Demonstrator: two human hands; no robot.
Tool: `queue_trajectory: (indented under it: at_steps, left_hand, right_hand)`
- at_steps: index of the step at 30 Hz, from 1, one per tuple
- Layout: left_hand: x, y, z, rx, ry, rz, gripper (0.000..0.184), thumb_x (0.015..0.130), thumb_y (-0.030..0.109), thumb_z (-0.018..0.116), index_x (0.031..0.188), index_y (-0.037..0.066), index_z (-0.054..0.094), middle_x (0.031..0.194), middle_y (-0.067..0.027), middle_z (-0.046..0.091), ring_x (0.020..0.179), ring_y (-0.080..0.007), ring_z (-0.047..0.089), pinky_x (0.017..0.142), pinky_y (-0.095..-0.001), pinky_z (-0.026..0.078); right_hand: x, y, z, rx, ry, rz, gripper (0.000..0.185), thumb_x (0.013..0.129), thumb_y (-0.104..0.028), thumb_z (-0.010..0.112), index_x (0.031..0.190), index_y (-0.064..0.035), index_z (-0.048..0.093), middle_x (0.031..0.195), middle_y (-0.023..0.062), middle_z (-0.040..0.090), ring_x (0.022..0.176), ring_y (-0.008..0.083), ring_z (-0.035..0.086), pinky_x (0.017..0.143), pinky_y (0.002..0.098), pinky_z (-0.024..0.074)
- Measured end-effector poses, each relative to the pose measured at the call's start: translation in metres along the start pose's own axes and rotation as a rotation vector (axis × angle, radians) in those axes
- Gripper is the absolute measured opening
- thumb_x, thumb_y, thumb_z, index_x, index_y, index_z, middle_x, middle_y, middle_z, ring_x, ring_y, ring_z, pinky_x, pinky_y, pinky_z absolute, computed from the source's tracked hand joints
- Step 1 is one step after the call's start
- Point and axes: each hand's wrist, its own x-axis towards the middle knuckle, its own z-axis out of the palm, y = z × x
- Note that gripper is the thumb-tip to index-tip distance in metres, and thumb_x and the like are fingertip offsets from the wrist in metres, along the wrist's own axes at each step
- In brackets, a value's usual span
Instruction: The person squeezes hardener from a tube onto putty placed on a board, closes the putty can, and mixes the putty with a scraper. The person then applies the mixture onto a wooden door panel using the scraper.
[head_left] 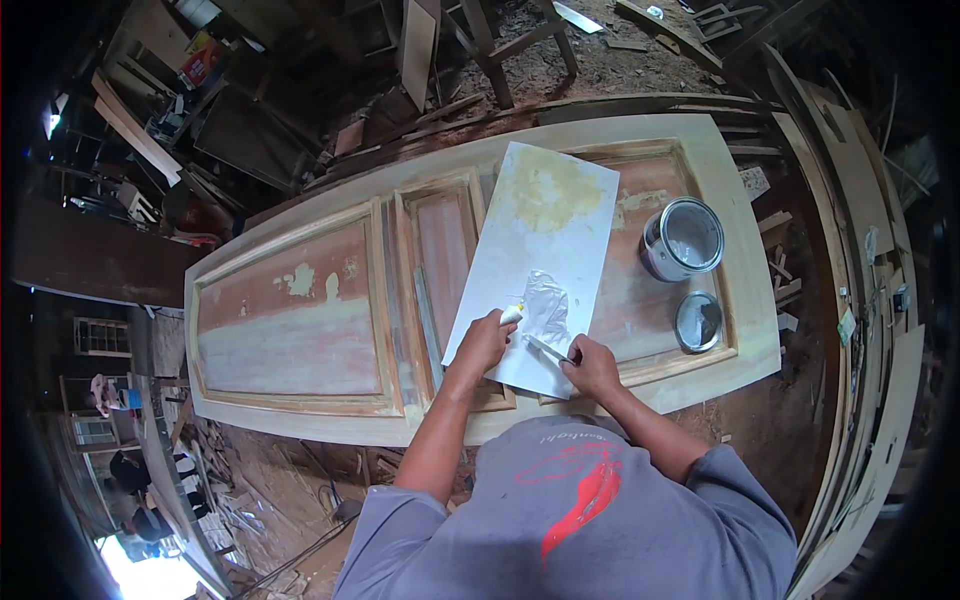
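Observation:
A white board (580,215) lies across a panelled wooden door (300,350), with a dried yellowish patch near its far end. Grey-white paste (547,305) is spread on its nearer half. My left hand (484,345) is closed around a small white tube (511,315) with a yellowish tip, at the left of the paste. Closed on the handle of a putty knife (545,349), my right hand (592,366) is at the board's lower right; the blade reaches the paste's lower edge.
An open can (686,240) stands on the door's right panel, with its round lid (699,322) lying nearer to me. Wood planks (860,200) lean at the right. Scrap wood and frames lie beyond the door.

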Motion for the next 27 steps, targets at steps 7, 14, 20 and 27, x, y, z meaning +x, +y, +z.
queue_trajectory:
  at_steps: [7, 14, 20, 27]
  left_hand:
    - [0.010, -0.003, 0.005, -0.015, 0.000, 0.002, 0.023, 0.103, 0.018, 0.060, 0.107, -0.005, 0.064, 0.105, -0.0307, 0.073, 0.103, -0.0476, 0.070, 0.087, -0.0543, 0.053]
    - [0.016, -0.007, 0.006, 0.041, -0.030, -0.014, 0.020, 0.101, 0.013, 0.061, 0.108, -0.005, 0.065, 0.106, -0.0293, 0.073, 0.103, -0.0466, 0.070, 0.087, -0.0542, 0.053]
    - [0.015, 0.010, 0.000, 0.092, -0.048, -0.054, 0.019, 0.100, 0.013, 0.060, 0.109, -0.003, 0.067, 0.108, -0.0283, 0.073, 0.104, -0.0465, 0.070, 0.087, -0.0543, 0.053]
    - [0.010, 0.021, -0.003, 0.215, -0.026, -0.003, 0.022, 0.102, 0.017, 0.058, 0.111, -0.001, 0.068, 0.109, -0.0278, 0.073, 0.105, -0.0467, 0.070, 0.087, -0.0550, 0.054]
  right_hand:
    - [0.002, -0.013, -0.007, -0.107, 0.231, -0.415, 0.022, 0.074, 0.000, 0.074, 0.087, -0.0082, 0.058, 0.087, 0.0104, 0.060, 0.090, 0.0337, 0.059, 0.076, 0.0464, 0.0500]
    - [0.004, -0.016, -0.006, -0.095, 0.239, -0.483, 0.022, 0.074, 0.003, 0.072, 0.087, -0.0079, 0.057, 0.087, 0.0104, 0.059, 0.089, 0.0336, 0.058, 0.075, 0.0465, 0.0493]
    - [0.005, -0.017, -0.006, -0.089, 0.229, -0.488, 0.021, 0.074, 0.003, 0.072, 0.086, -0.0080, 0.058, 0.087, 0.0103, 0.060, 0.089, 0.0334, 0.058, 0.075, 0.0464, 0.0496]
    - [0.004, -0.020, -0.007, -0.104, 0.217, -0.488, 0.019, 0.075, 0.002, 0.071, 0.086, -0.0079, 0.059, 0.088, 0.0105, 0.060, 0.090, 0.0332, 0.059, 0.075, 0.0462, 0.0508]
